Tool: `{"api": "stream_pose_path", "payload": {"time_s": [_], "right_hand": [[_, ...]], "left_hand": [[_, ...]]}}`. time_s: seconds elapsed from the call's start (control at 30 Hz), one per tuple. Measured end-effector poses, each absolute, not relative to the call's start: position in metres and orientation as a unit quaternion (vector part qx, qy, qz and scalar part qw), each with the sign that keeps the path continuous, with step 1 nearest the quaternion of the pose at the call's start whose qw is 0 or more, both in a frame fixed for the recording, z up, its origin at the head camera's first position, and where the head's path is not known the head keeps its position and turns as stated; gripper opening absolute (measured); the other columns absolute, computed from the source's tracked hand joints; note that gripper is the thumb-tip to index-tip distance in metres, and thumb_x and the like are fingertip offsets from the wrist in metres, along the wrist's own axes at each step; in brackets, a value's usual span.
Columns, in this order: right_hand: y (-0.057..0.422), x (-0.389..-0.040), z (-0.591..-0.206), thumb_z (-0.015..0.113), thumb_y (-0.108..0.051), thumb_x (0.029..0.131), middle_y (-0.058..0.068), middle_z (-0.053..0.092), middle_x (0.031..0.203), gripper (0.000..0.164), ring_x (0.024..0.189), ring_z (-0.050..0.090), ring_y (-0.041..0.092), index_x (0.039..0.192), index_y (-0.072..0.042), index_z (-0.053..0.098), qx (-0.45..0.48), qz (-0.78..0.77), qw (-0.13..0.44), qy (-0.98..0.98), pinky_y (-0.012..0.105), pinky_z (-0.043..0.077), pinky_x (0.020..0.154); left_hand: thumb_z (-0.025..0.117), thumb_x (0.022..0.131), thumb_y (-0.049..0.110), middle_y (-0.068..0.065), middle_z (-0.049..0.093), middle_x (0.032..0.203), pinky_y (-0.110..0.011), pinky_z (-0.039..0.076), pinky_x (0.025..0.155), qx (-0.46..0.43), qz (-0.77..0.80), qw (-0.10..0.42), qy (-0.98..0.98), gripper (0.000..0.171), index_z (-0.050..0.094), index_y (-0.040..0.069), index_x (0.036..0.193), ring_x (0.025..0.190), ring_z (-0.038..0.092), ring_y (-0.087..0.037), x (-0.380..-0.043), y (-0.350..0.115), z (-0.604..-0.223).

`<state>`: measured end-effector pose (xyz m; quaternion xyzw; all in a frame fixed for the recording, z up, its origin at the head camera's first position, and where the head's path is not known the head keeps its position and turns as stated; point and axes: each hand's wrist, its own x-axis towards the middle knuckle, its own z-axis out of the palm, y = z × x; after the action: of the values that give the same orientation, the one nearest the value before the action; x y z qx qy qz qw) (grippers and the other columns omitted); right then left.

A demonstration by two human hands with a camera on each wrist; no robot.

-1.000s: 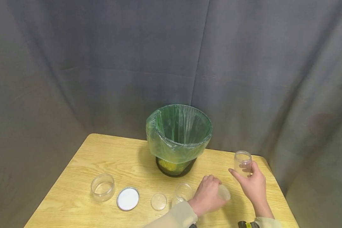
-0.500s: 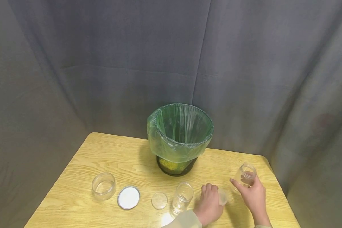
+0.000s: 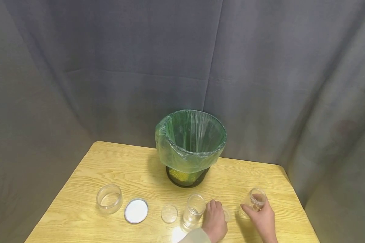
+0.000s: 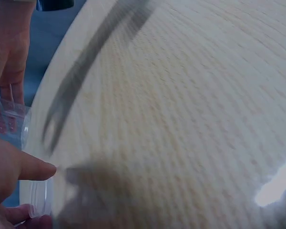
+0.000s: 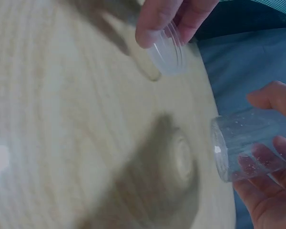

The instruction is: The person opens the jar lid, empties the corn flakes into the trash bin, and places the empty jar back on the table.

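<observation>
My left hand (image 3: 215, 221) pinches a clear round plastic lid (image 3: 226, 214) by its edge, near the table's front. In the right wrist view the lid (image 5: 167, 52) stands on edge between thumb and fingers, close to the tabletop. My right hand (image 3: 263, 217) grips a clear plastic jar (image 3: 251, 203) around its side. Its open mouth faces up, and its base hangs just over its shadow in the right wrist view. Beside my left hand stands a second clear jar (image 3: 192, 216), with another clear lid (image 3: 169, 214) lying flat to its left.
A mesh waste bin (image 3: 188, 182) with a green bag (image 3: 185, 160) stands at the back middle of the wooden table (image 3: 124, 162). On the left are a wide, low clear jar (image 3: 109, 204) and a white, silver-rimmed lid (image 3: 136, 211). A grey curtain (image 3: 140, 67) hangs behind.
My left hand has moved left and down with the lid, uncovering the standing jar beside it. My right hand has brought its jar lower and nearer the front.
</observation>
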<state>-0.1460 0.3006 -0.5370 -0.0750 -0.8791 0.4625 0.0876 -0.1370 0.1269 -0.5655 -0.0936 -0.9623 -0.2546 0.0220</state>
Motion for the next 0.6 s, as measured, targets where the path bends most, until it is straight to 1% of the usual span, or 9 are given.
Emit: {"api": "stream_pose_path", "payload": {"time_s": [0.1,0.17,0.27,0.43,0.6], "right_hand": [[0.299,-0.144,-0.540,0.077,-0.033,0.077,0.024,0.043,0.132,0.070,0.117,0.040,0.051,0.129,-0.003,0.040,-0.080,0.474,0.077,-0.873,0.060,0.032,0.094],[0.299,-0.144,-0.542,0.077,-0.031,0.077,0.024,0.042,0.133,0.069,0.118,0.039,0.051,0.128,-0.003,0.039,-0.081,0.474,0.079,-0.873,0.060,0.032,0.094],[0.300,-0.144,-0.545,0.078,-0.029,0.077,0.024,0.043,0.132,0.070,0.119,0.038,0.050,0.128,-0.002,0.039,-0.084,0.470,0.082,-0.875,0.060,0.033,0.093],[0.298,-0.141,-0.550,0.078,-0.032,0.076,0.024,0.043,0.131,0.073,0.118,0.040,0.045,0.130,-0.002,0.038,-0.095,0.470,0.074,-0.875,0.059,0.037,0.090],[0.296,-0.139,-0.555,0.079,-0.036,0.074,0.023,0.046,0.127,0.077,0.114,0.045,0.041,0.130,-0.003,0.038,-0.104,0.465,0.077,-0.876,0.055,0.041,0.089]], "left_hand": [[0.081,0.060,0.010,-0.003,0.042,0.092,-0.024,0.040,0.076,-0.089,-0.261,0.051,-0.960,0.057,0.055,0.003,0.110,0.088,0.042,-0.018,-0.138,0.125,-0.573],[0.081,0.057,0.008,-0.004,0.042,0.092,-0.024,0.041,0.075,-0.087,-0.259,0.069,-0.960,0.056,0.056,0.003,0.107,0.088,0.043,-0.019,-0.139,0.124,-0.577],[0.081,0.057,0.009,-0.005,0.042,0.094,-0.025,0.042,0.076,-0.083,-0.266,0.087,-0.956,0.057,0.056,0.003,0.107,0.090,0.044,-0.021,-0.140,0.125,-0.582],[0.080,0.059,0.007,-0.006,0.043,0.097,-0.026,0.043,0.077,-0.077,-0.285,0.087,-0.952,0.057,0.056,0.003,0.110,0.093,0.044,-0.022,-0.140,0.125,-0.585],[0.080,0.063,0.008,-0.008,0.044,0.103,-0.026,0.043,0.079,-0.081,-0.282,0.084,-0.952,0.061,0.054,0.001,0.118,0.095,0.045,-0.022,-0.139,0.126,-0.585]]}}
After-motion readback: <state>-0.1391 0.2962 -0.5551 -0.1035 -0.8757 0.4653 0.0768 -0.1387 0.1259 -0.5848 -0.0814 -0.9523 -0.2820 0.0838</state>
